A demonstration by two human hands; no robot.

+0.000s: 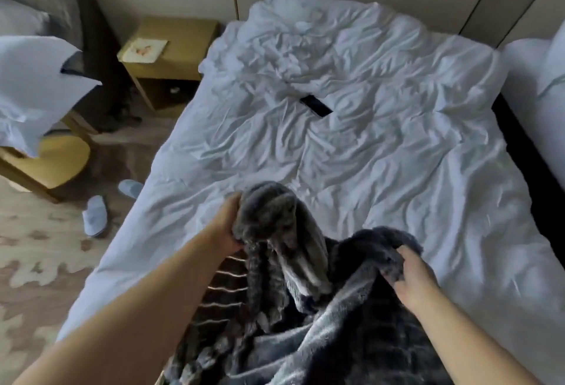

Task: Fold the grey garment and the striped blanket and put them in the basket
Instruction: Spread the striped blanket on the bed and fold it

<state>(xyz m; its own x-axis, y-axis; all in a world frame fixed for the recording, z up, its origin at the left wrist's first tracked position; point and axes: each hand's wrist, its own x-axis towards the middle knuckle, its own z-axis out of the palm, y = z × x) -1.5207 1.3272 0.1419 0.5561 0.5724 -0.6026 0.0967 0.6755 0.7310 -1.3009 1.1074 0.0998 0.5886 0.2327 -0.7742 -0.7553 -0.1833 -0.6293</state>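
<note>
A dark grey fluffy striped blanket (321,323) hangs bunched over the near edge of the bed, lifted off the sheet. My left hand (227,225) grips a raised bunch of it at the left. My right hand (409,277) holds another edge of the same blanket lower and to the right. A part with thin white stripes (226,287) shows under my left forearm. I see neither a separate grey garment nor a basket.
The bed (397,155) has a rumpled white sheet with a black phone (316,105) on it. A wooden nightstand (171,60) stands at the back left, a chair (49,164) with a white pillow at the left, and two slippers (96,215) on the floor.
</note>
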